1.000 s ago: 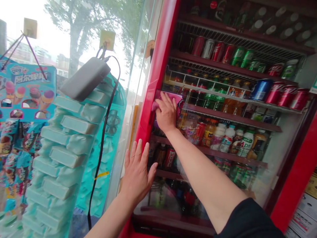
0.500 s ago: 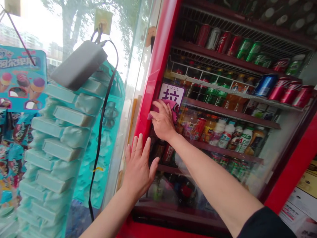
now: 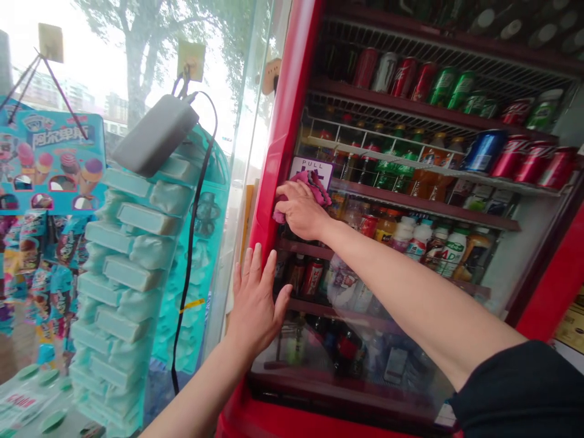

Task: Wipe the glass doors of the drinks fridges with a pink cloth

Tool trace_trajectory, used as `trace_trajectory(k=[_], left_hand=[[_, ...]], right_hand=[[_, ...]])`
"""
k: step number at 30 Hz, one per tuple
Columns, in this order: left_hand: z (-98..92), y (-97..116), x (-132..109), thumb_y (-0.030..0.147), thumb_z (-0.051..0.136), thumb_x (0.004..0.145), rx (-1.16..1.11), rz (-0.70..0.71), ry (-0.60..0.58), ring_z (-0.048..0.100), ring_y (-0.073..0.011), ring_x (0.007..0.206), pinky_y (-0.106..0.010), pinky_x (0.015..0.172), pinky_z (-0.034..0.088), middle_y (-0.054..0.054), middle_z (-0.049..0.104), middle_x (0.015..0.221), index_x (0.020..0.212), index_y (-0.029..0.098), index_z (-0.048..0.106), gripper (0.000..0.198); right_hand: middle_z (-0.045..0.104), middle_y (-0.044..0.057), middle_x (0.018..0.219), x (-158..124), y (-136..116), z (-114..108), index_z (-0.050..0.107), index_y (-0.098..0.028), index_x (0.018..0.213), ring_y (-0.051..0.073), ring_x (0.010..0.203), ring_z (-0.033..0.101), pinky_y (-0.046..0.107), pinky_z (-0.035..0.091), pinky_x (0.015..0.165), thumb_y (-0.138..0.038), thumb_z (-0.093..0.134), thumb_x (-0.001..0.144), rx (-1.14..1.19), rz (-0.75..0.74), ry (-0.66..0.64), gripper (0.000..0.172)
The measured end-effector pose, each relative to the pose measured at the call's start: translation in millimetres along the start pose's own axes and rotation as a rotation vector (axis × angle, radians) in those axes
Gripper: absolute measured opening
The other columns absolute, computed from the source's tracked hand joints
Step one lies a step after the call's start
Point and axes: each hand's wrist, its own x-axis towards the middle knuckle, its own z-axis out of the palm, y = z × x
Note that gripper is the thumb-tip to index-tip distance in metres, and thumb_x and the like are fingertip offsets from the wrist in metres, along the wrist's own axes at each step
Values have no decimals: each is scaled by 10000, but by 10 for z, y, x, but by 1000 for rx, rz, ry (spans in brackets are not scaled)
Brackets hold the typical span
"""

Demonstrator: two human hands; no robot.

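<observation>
Under my right hand (image 3: 301, 210) is a pink cloth (image 3: 314, 184), pressed to the glass door (image 3: 356, 389) of a red drinks fridge (image 3: 285, 131). The cloth covers the lower part of a white and purple PULL sticker (image 3: 314, 165). My fingers bend over the cloth near the red door frame. My left hand (image 3: 258, 304) is raised lower down at the frame's edge, fingers stretched and spread, holding nothing. Whether its palm touches the frame I cannot tell.
Behind the glass, shelves hold several cans (image 3: 413, 79) and bottles (image 3: 451, 249). On the left hang a grey power bank (image 3: 157, 134) with a black cable (image 3: 194, 225), a turquoise display pack (image 3: 132, 267) and a blue ice-cream cone box (image 3: 59, 158). A window is behind them.
My right hand has shifted slightly on the glass with the cloth, which now covers more of the sticker. The view has turned a little left. My left hand stays spread in about the same place.
</observation>
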Motion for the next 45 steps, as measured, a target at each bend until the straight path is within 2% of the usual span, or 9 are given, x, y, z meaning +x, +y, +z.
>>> trace_trajectory(k=[5,11,15,21,28,32,35,38,45], left_hand=[[-142,101,84,447,575,1065,-168,-67,31,198,-348,1735,-659,1378,237,-164,240,1852,1746,250,301,760],[-272,206,273,501,658,1002,-595,-318,39,330,-335,1691,-581,1384,269,-179,366,1803,1709,189,374,823],[-302,312,298,603,788,880,-1165,-644,-188,679,-364,1394,-470,1119,575,-160,705,1515,1500,195,631,758],[-256,341,-130,620,858,803,-1425,-995,-454,755,-224,727,-292,662,551,-62,832,869,1042,168,787,516],[-82,222,-1101,719,771,875,-1267,-1046,-744,744,-324,1187,-354,936,573,-123,817,1280,1351,195,761,708],[61,314,-1670,389,952,768,-1251,-1067,-936,746,-266,1146,-306,964,563,-96,825,1199,1309,207,770,598],[201,391,-2031,193,950,677,-1265,-1163,-1078,707,-163,699,-243,667,541,-32,790,828,1135,169,798,483],[302,367,-2271,228,883,710,-1274,-1290,-1161,577,-121,474,-221,486,432,-2,682,614,901,137,780,235],[336,235,-2475,282,920,691,-1286,-1507,-1239,718,-203,587,-282,574,569,-90,761,689,789,118,771,242]], right_hand=[[798,67,1160,-108,13,-152,811,-201,887,249,1200,669,480,425,1211,-41,565,869,364,56,-50,293],[863,56,1032,-713,-364,-150,812,-186,982,229,1009,782,384,608,1012,-130,648,815,1398,559,43,241],[869,39,972,-1153,-653,10,798,-189,1039,214,930,816,372,637,999,-107,724,763,1745,863,202,298],[848,32,847,-1939,-1068,519,773,-206,990,283,954,837,465,658,998,-138,787,711,1917,1192,447,287],[860,50,920,-3029,-2048,1079,768,-215,937,308,1072,821,446,642,1006,-272,897,668,1912,1520,708,304],[862,67,948,-3535,-2418,1109,801,-205,980,321,1088,812,445,628,1013,-337,942,636,1891,1674,610,394],[861,72,975,-3845,-2486,1060,794,-211,943,321,1120,800,445,602,1051,-369,948,655,1867,1697,490,362],[857,83,993,-4125,-2456,1007,801,-203,963,317,1148,787,442,573,1087,-395,935,697,1823,1685,361,355],[831,93,868,-4577,-2576,1116,768,-206,854,339,1041,804,484,605,1006,-514,936,664,1676,1826,281,398]])
